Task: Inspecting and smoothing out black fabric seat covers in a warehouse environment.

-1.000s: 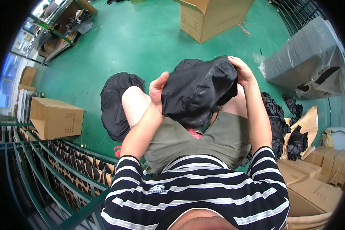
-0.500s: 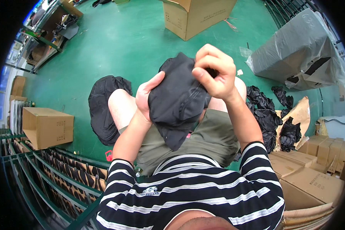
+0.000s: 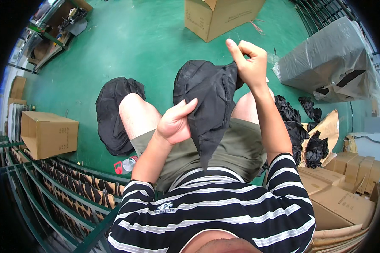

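Observation:
A limp black fabric piece [image 3: 211,99] with a pointed lower end hangs over my lap, between my knees. My left hand [image 3: 175,124] grips its left edge low down, the thumb lying on top and the other fingers partly hidden under the cloth. Higher up, my right hand [image 3: 252,63] has its fingers curled at the upper right corner and pulls the cloth outward; its thumb points up. Beside my left knee, a rounded pile of similar black fabric [image 3: 114,122] lies on the green floor.
An upright carton [image 3: 219,19] stands ahead, another carton [image 3: 50,135] at left by a green metal rack [image 3: 67,198]. Crumpled black cloth [image 3: 287,120] and brown paper [image 3: 331,126] lie at right, near a plastic-wrapped grey block [image 3: 321,59] and stacked cartons [image 3: 342,202]. A red-capped bottle [image 3: 124,165] lies at left.
My left hand has moved down and toward the right along the cloth's edge. My right hand has shifted slightly up and right, spreading the fabric. The bottle has come further into view.

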`<state>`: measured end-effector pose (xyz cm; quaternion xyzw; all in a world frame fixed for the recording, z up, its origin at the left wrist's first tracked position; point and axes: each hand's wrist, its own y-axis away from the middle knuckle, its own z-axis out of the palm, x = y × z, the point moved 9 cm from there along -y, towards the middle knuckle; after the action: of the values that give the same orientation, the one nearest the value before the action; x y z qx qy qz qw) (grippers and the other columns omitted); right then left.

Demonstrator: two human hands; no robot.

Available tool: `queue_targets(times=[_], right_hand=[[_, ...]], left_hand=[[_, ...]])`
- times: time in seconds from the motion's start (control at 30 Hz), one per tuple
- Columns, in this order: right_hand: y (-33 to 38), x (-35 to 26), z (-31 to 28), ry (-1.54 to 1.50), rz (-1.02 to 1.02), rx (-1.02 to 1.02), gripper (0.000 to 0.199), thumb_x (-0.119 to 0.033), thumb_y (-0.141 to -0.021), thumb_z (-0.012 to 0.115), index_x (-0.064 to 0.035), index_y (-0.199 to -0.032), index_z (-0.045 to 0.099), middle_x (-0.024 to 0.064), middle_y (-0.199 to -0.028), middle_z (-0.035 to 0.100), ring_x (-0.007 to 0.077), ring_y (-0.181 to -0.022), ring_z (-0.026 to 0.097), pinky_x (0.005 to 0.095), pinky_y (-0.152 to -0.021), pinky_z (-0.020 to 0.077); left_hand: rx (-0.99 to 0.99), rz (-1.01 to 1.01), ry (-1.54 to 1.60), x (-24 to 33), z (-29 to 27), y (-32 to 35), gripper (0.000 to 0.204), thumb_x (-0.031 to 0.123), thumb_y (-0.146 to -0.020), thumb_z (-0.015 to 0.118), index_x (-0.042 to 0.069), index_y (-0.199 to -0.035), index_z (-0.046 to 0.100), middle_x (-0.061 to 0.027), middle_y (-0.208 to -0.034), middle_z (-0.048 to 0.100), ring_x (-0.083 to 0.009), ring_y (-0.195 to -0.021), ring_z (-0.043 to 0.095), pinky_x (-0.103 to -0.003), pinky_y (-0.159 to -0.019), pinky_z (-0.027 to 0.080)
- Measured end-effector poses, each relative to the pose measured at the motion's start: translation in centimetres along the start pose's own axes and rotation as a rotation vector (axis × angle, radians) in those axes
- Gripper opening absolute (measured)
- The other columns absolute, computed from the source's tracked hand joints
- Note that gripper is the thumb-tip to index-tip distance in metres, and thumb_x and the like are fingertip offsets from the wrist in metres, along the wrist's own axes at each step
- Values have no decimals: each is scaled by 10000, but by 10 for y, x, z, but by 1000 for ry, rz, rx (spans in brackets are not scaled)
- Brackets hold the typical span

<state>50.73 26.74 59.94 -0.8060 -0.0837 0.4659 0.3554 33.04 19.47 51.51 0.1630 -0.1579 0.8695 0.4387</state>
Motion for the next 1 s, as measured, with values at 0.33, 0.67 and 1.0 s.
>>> queue_targets(times=[0.33,0.67,1.0], right_hand=[[18,-93,25,-307,-266,-414,303,-119,-859,691,-3,-644,512,62,-585,428,173,-559,391,337,-513,323],[27,-72,23,-214,-176,-322,430,-119,-945,587,-14,-575,395,45,-514,340,168,-468,294,331,-458,248],[25,-77,11,-180,-300,-221,431,-49,-925,590,-24,-535,408,72,-485,343,210,-417,309,360,-428,251]], left_hand=[[-72,8,192,15,11,-5,551,328,-1068,250,-33,-1484,246,-179,-1510,355,-298,-1392,369,-450,-1173,281],[231,27,-446,3,12,-15,845,-10,-728,797,23,-1435,333,-78,-1315,517,-181,-1229,507,-345,-1071,394],[319,60,-318,2,11,-11,805,-49,-706,809,-3,-1374,362,-133,-1224,568,-210,-1062,619,-361,-952,503]])
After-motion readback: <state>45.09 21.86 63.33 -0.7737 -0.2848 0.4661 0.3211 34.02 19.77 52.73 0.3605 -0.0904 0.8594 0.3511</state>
